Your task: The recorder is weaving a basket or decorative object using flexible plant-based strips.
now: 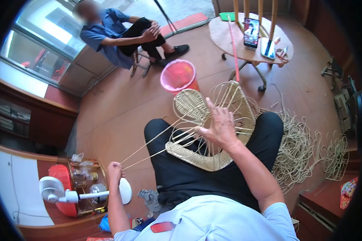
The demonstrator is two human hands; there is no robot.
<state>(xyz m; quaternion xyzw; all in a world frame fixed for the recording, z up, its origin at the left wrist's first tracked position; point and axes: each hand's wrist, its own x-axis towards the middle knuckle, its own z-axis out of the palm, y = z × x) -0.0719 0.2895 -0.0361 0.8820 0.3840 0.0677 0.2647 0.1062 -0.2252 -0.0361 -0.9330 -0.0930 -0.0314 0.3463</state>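
A half-woven wicker piece of pale straw-coloured cord lies across my lap between my knees. It has a dense rim, a rounded woven panel and many loose strands across its open middle. Out to the left, my left hand is closed around the ends of the cord strands, which run taut from the piece. My right hand is over the middle of the weaving, its thumb and index finger spread apart. Whether its fingertips touch the strands cannot be made out.
Tangled cord is heaped on the floor right of my knee. A pink bucket stands ahead, near a seated person. A small wheeled table bears a phone. A white fan is at left.
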